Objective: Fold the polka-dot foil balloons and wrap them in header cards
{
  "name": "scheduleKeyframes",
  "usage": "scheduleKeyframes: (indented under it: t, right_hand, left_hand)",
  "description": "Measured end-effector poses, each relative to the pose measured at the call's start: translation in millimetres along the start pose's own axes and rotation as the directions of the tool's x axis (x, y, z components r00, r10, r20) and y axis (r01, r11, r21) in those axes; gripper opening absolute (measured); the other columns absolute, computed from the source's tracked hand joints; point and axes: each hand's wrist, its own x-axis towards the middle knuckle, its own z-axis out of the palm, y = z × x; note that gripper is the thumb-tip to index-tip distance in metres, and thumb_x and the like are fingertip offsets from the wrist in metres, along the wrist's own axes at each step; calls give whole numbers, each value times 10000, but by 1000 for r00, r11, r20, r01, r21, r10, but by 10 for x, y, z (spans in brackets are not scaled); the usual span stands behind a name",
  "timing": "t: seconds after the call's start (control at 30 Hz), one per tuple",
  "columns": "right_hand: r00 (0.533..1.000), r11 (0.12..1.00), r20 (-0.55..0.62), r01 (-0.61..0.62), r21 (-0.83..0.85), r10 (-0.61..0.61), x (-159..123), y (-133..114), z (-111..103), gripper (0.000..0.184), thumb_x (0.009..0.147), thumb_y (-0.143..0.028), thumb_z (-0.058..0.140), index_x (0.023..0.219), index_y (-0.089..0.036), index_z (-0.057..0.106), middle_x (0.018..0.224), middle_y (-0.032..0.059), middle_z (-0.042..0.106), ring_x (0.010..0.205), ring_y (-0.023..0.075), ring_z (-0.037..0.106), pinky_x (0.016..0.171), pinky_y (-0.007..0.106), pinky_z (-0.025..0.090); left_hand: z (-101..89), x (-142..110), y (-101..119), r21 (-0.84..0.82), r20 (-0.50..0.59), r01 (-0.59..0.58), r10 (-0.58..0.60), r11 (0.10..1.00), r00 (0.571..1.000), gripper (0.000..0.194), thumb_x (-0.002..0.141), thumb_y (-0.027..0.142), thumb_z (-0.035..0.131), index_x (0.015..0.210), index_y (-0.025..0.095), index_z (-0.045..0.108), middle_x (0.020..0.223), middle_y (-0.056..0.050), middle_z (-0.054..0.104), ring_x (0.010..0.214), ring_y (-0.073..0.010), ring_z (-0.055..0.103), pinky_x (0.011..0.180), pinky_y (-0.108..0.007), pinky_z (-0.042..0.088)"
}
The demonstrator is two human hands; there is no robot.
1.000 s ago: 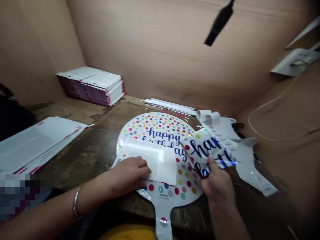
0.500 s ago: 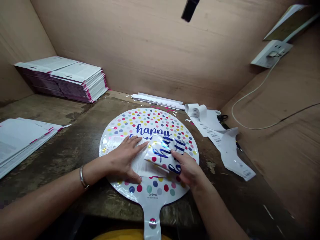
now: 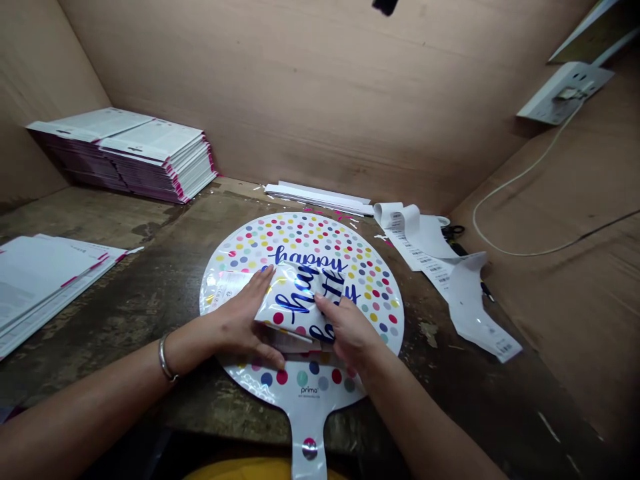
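"So, how do the hands stand?"

"Left hand (image 3: pixel 245 327) spread, laid over the printed card (image 3: pixel 231 285), thumb well apart from the fingers. Right hand (image 3: pixel 353 333) clamped on a folded glossy sheet (image 3: pixel 295 300), thumb on top, and that sheet lies over the card."

"And beneath?"

"A flat, dotted round balloon (image 3: pixel 377 293) on the tabletop (image 3: pixel 170 267), neck toward the person."

"What could go wrong?"

"Slipping, I'd judge. Card and balloon both look slick, so if the left hand lifted or pressed unevenly, the card could skate out from under the folds."

"And the sheet itself?"

"Its near edge gapes, so a loosened right thumb could let the layers spring apart. Too hard a pinch could crease the print."

"Does the left hand touch it too?"

"Probably, but the fold covers that spot, so I can't be sure."

"Those paper scraps (image 3: pixel 345 217)?"

"Just beside the balloon's far rim; if it slid that way, it could gather them."
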Motion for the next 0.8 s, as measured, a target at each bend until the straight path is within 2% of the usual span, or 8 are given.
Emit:
scheduleKeyframes:
  t: [0.1, 0.2, 0.3, 0.43, 0.5, 0.63, 0.73, 0.8]
  right_hand:
    - [996, 985, 6, -92, 149, 93, -13, -37, 9, 351, 780, -208, 637, 1118, -151, 561, 959, 77, 724, 882, 218, 689, 846, 412, 546]
    - [993, 984, -116, 15, 176, 5, -32, -165, -212, 327, 783, -196, 636, 1101, -152, 572, 915, 69, 732, 831, 215, 699, 789, 399, 570]
    - [966, 990, -238, 118, 77, -97, -65, -299, -537, 302, 754, -192, 661, 1052, -177, 615, 885, 53, 737, 808, 218, 701, 737, 375, 581]
    - [989, 984, -137, 25, -174, -49, -93, -297, -802, 241, 694, -260, 731, 910, -169, 676, 833, 57, 741, 794, 233, 695, 702, 348, 575]
    - [995, 968, -91, 19, -251, -43, -92, -249, -801, 214, 669, -274, 748, 849, -174, 688, 791, 45, 742, 776, 230, 690, 675, 326, 571]
    - [1000, 935, -13, 1, -354, -6, -99, -227, -609, 184, 646, -296, 752, 769, -176, 686, 681, 28, 724, 695, 225, 680, 619, 311, 559]
    - [994, 895, 61, 110, -433, -93, -101, -290, -527, 233, 646, -313, 750, 819, -177, 673, 711, 15, 717, 725, 194, 675, 646, 278, 546]
    - [991, 884, 62, 137, -448, -123, -82, -319, -566, 232, 654, -333, 740, 792, -183, 630, 618, -19, 678, 594, 142, 645, 549, 228, 519]
  left_hand:
    - [-8, 13, 29, 20, -36, -18, 19, 1000, 999, 1305, 415, 703, 738, 1452, 176, 147, 1497, -195, 158, 1357, -433, 116, 1087, -562, 172]
    - [-52, 31, 82, 92, -81, -59, 67, 994, 994, 1228, 456, 662, 743, 1446, 184, 196, 1434, -186, 279, 1309, -413, 235, 1073, -552, 192]
    - [-96, 26, 105, 119, -98, -57, 69, 991, 993, 1195, 488, 672, 724, 1456, 237, 173, 1417, -169, 296, 1291, -413, 252, 1060, -580, 165]
    - [-97, 12, 88, 126, -88, -40, 52, 991, 995, 1226, 487, 703, 707, 1464, 248, 125, 1433, -173, 254, 1314, -409, 207, 1070, -588, 119]
    - [-80, 16, 91, 130, -76, -51, 61, 990, 995, 1227, 484, 699, 709, 1464, 244, 127, 1437, -172, 248, 1318, -414, 195, 1072, -592, 101]
    - [-47, 31, 135, 134, -47, -94, 101, 987, 994, 1225, 476, 672, 730, 1461, 244, 140, 1440, -164, 249, 1319, -414, 199, 1080, -578, 100]
    - [-42, 26, 142, 141, -57, -89, 98, 986, 994, 1221, 493, 661, 727, 1465, 259, 107, 1449, -161, 237, 1327, -413, 186, 1078, -577, 107]
    - [-48, 15, 126, 143, -61, -70, 79, 987, 995, 1223, 487, 658, 731, 1464, 254, 117, 1449, -165, 237, 1323, -413, 191, 1075, -572, 125]
